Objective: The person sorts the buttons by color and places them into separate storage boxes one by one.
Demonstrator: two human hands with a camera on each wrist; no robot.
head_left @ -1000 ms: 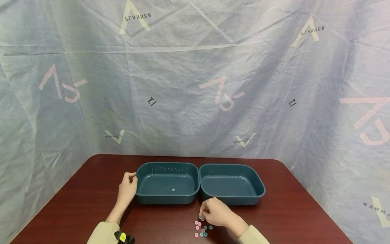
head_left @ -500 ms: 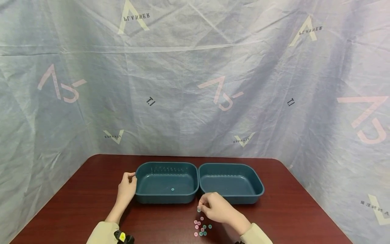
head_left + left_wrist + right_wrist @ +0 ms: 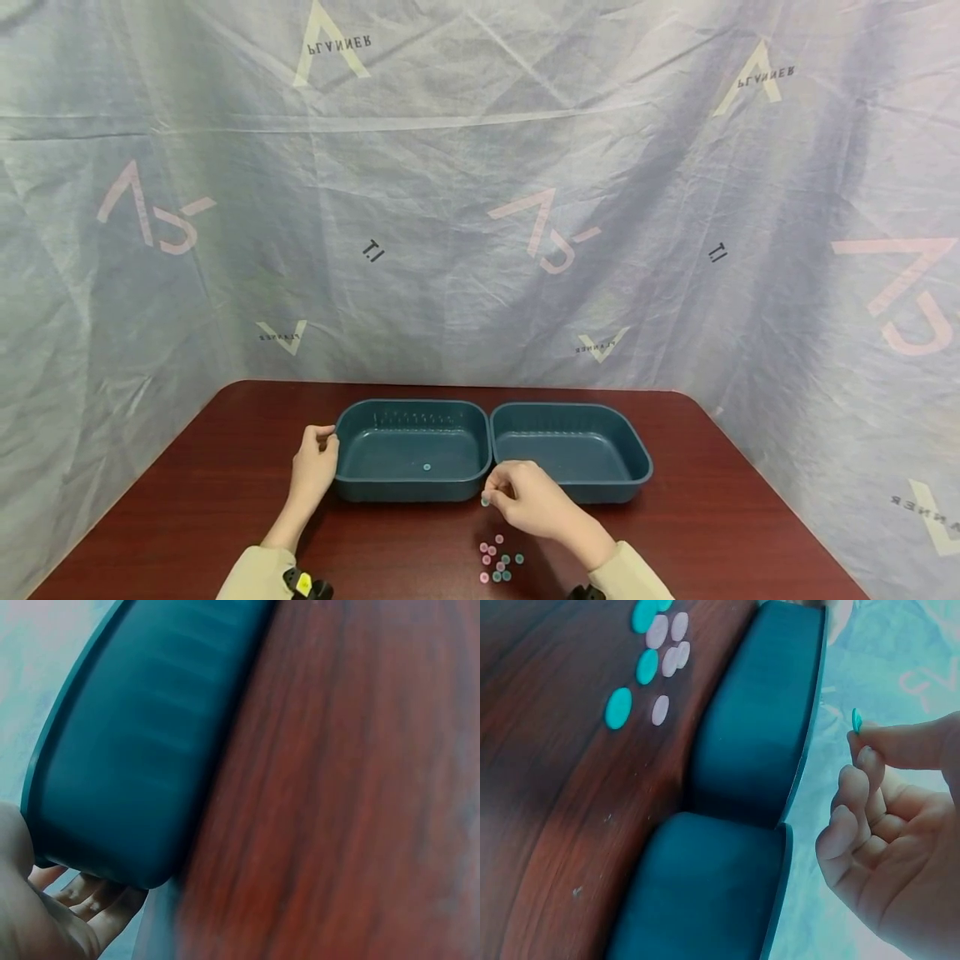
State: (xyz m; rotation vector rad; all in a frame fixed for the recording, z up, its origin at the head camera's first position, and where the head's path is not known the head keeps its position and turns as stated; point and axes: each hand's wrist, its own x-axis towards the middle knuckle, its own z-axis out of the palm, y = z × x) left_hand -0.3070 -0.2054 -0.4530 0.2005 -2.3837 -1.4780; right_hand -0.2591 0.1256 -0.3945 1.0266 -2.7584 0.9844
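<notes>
My right hand (image 3: 527, 500) pinches a small round teal button (image 3: 856, 721) between thumb and fingertip, just in front of where the two bins meet. In the right wrist view its other fingers are curled in. My left hand (image 3: 313, 460) grips the left end of the left dark teal bin (image 3: 411, 492), its fingers (image 3: 116, 915) around the corner. Inside that bin lies one teal button (image 3: 427, 467). Several pink buttons (image 3: 487, 560) and teal buttons (image 3: 519, 559) lie loose on the table below my right hand.
A matching right bin (image 3: 600, 493) stands directly beside the left one. Both rest on a dark red wood-grain table (image 3: 405, 550). A pale grey printed cloth (image 3: 450, 208) hangs behind and along the sides.
My right hand has lifted the teal button off the scattered group and moved it forward and slightly left towards the bins. My left hand has stayed on the left bin.
</notes>
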